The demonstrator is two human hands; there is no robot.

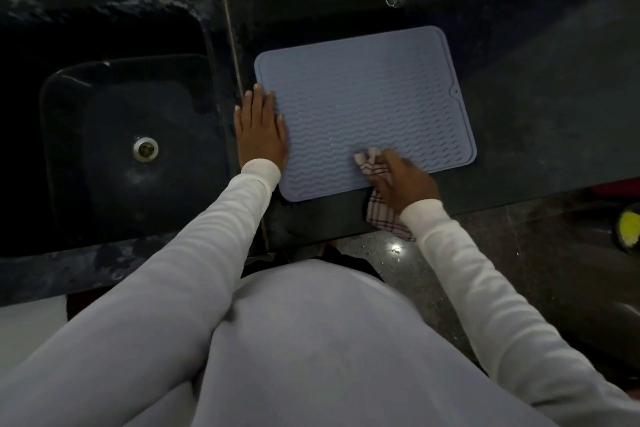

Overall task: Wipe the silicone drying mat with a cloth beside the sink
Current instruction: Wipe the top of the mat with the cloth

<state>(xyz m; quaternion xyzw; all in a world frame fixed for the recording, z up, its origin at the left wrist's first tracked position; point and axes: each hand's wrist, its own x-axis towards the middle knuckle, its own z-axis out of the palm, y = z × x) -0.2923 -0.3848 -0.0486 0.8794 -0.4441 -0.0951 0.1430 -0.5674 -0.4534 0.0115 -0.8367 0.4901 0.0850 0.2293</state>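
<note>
A blue-grey silicone drying mat (367, 104) with wavy ridges lies flat on the dark counter to the right of the sink. My left hand (260, 128) rests flat, fingers together, across the mat's left edge. My right hand (405, 180) is closed on a checked pink-and-dark cloth (372, 166) and presses it onto the mat's near right part. One end of the cloth (386, 218) trails off the mat's front edge onto the counter, under my wrist.
A black sink (114, 135) with a metal drain (145, 148) sits to the left of the mat. The dark stone counter (540, 80) runs on to the right. A yellow-green object (628, 227) lies low at the right edge, beyond the counter's front edge.
</note>
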